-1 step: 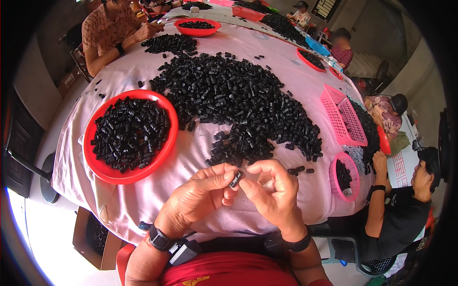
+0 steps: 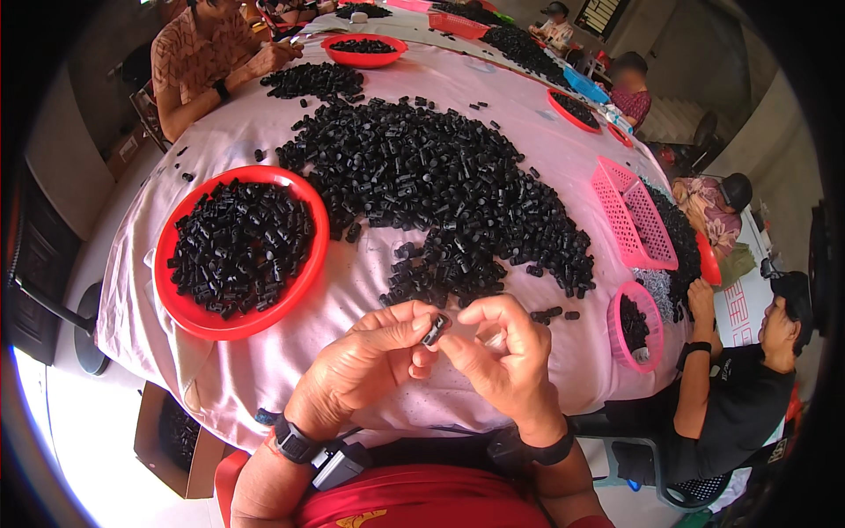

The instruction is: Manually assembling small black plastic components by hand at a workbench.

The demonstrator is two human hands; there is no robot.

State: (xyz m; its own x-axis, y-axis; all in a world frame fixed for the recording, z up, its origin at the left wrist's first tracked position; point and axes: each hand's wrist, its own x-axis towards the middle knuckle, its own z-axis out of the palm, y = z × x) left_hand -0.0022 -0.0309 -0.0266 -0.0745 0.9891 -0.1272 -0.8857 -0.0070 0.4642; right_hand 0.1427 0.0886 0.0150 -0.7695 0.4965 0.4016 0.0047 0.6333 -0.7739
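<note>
My left hand pinches a small black plastic piece, a short tube with a lighter opening on its side, between thumb and forefinger. Close against it on the right, my right hand has its fingers curled and its thumb tip at the piece's edge. A small pale patch shows among the right fingers; what it is I cannot make out. Just beyond both hands lies a large heap of similar black pieces. To the left stands a round red basin filled with more of them.
On the right are a pink slotted basket and a round pink basket with black pieces. A co-worker in black sits there; another person works at the far left. A cardboard box stands below the pink-covered table.
My right thumb has shifted slightly left, closer to the black plastic piece. My left hand keeps its pinch in the same place.
</note>
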